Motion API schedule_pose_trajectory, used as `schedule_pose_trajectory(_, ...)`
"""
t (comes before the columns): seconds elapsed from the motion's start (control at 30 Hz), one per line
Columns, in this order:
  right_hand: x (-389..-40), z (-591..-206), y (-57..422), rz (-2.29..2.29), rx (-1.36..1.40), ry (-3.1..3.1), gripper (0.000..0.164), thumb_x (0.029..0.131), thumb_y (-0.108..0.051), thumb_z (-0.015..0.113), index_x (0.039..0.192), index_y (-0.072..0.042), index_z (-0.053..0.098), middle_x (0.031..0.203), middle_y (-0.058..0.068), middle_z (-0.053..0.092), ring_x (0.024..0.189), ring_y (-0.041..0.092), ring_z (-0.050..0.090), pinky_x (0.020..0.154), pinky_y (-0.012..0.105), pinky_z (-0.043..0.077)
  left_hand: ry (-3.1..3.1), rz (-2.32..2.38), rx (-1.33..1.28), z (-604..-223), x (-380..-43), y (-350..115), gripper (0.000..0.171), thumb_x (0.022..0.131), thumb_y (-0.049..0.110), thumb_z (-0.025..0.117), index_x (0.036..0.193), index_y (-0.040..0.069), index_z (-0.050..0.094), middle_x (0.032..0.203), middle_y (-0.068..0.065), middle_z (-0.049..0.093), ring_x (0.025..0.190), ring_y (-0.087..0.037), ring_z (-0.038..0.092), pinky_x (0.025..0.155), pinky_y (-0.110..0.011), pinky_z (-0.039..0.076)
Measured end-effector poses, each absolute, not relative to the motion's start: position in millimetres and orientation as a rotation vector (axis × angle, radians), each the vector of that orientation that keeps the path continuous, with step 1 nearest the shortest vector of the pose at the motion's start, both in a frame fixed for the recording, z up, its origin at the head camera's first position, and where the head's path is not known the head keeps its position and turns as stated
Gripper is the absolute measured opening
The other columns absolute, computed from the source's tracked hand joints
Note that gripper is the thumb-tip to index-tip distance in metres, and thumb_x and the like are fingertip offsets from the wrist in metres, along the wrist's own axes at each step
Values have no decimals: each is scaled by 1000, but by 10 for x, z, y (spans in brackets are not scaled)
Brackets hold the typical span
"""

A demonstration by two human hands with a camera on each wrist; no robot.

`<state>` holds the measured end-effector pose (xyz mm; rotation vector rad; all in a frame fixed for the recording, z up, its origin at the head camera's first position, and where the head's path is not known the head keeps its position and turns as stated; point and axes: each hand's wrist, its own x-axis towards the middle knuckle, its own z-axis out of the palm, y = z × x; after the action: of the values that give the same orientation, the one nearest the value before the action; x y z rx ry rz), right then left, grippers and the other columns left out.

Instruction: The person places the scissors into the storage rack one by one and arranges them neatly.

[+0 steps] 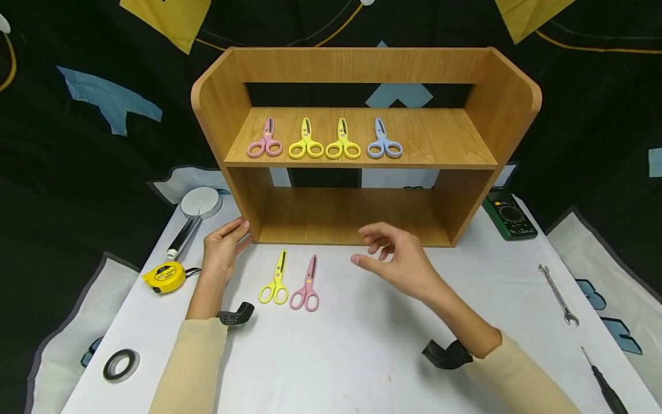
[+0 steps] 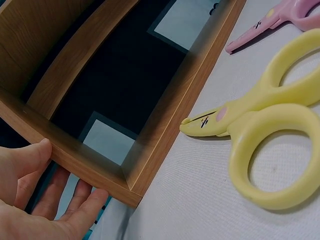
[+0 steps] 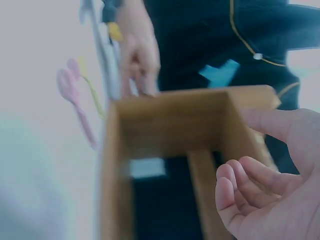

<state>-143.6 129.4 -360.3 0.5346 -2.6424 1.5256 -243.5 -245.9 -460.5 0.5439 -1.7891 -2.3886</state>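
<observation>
My left hand [image 1: 221,251] rests its fingertips on the lower left side of a wooden shelf [image 1: 362,175]; in the left wrist view the fingers [image 2: 85,212] lie along the panel's outer edge. My right hand [image 1: 400,259] hovers before the lower compartment, fingers loosely bent and holding nothing. Between the hands, yellow scissors [image 1: 277,279] and pink scissors [image 1: 308,284] lie on the white table, blades toward the shelf. Along the upper board stand, left to right, pink scissors [image 1: 267,139], two yellow pairs [image 1: 306,140] and blue scissors [image 1: 381,140].
Left on the table are a magnifying glass [image 1: 200,203], a yellow tape measure [image 1: 166,277] and a roll of black tape [image 1: 115,374]. To the right lie a multimeter [image 1: 509,215], a wrench [image 1: 558,294] and a screwdriver [image 1: 605,382]. Dark cloth [image 1: 77,195] hangs behind.
</observation>
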Motion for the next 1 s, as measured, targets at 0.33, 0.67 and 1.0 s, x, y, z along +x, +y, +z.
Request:
schedule_pose_trajectory(0.33,-1284,-4463,761,1660,506,-2753,54,79,-27,91,125,-10,69,108,9,72,93,25,66,74,26,55,-1779,-2401,554,-4597,-2431,-2464,49,91,8,79,137,1,64,114,-1,66,106,-12,69,110,-43,53)
schedule_pose_trajectory(0.67,-1281,-4816,417,1546,500,-2863,63,73,-35,95,123,-5,70,106,3,68,92,19,55,78,24,47,-1833,-2345,526,-4608,-2437,-2447,52,89,14,82,137,1,65,109,3,70,107,-10,69,111,-43,52)
schedule_pose_trajectory(1.0,-1267,-4844,270,1216,481,-2956,51,71,-32,95,112,-9,73,105,1,64,97,15,57,86,34,54,-1836,-2304,540,-4608,-2438,-2442,50,87,14,84,133,3,68,104,5,74,104,-9,71,110,-45,53)
